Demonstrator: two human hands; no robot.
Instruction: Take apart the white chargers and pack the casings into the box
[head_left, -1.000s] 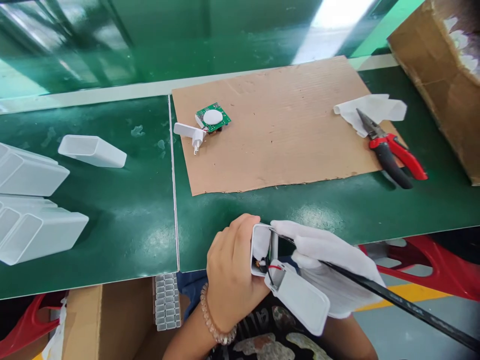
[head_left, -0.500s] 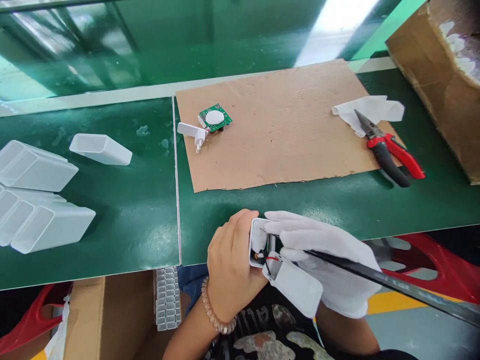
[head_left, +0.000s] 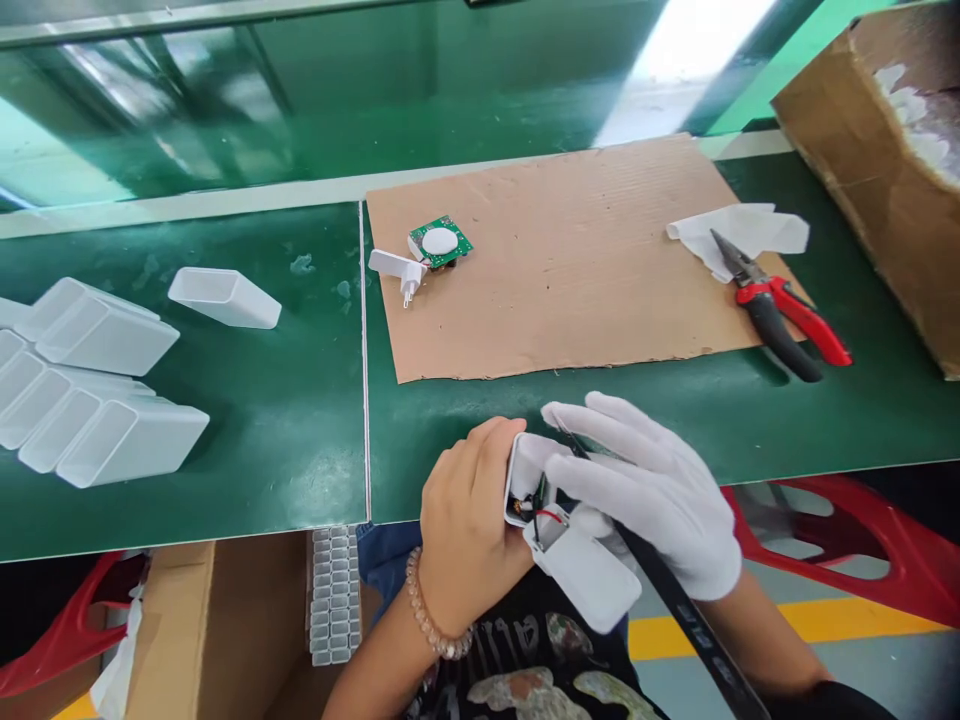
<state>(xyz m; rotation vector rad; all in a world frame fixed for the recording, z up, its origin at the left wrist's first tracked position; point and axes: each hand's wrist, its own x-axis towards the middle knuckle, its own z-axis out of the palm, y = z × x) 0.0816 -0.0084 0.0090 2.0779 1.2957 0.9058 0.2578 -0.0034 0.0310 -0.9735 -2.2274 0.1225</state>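
White plastic casing (head_left: pixel 581 570) sits clasped in my left hand's (head_left: pixel 469 520) curled fingers; I log right gloved hand's (head_left: pixel 645 500) fingers spread, black rod (head_left: pixel 679 620) beneath them.

Bright, even indoor light fills the scene, and a white blaze of daylight burns out part of the glossy green far panel (head_left: pixel 697 50) at upper right. Soft glare streaks the green workbench top (head_left: pixel 225 500), the red-handled steel pliers (head_left: pixel 772 320) cast a short dark shadow, the long black strip (head_left: pixel 694 640) looks slightly blurred, and straight edges bow toward the frame corners.
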